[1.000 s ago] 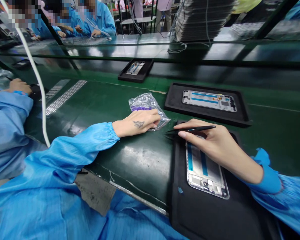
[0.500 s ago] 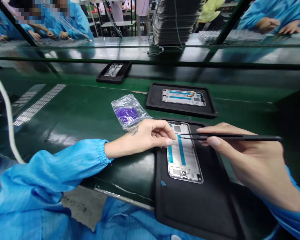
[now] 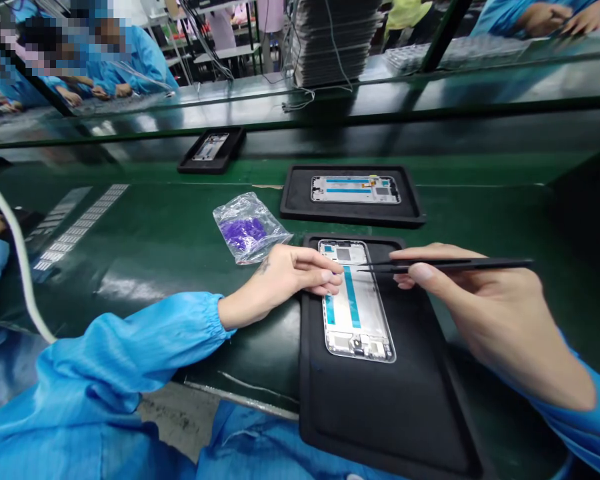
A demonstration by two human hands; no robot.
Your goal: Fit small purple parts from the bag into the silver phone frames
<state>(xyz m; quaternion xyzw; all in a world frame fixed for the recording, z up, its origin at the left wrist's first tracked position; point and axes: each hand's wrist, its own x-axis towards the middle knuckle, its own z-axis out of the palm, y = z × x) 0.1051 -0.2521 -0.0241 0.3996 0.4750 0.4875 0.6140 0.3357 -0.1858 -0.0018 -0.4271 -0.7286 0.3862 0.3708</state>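
Observation:
In front of me a silver phone frame (image 3: 367,313) with blue strips lies in a black tray (image 3: 380,413). My left hand (image 3: 290,277) hovers over the frame's left edge, thumb and fingers pinched together. Whatever they pinch, if anything, is too small to make out. Black tweezers (image 3: 460,264) rest in my right hand (image 3: 485,307), gripped between thumb and fingers. Their tips point left above the upper part of the frame, a short way from my left fingertips, and look slightly apart.
Behind stands a second black tray (image 3: 295,207) with a phone frame (image 3: 347,198); another tray (image 3: 223,163) is farther left. A clear bag of purple pieces (image 3: 245,232) lies beside my left wrist. A white cable (image 3: 17,243) hangs at left. Co-workers sit across the bench.
My left fingers have straightened somewhat and shifted slightly away from the tweezer tips. The right hand still grips the tweezers. The whole view has tilted and shifted a little.

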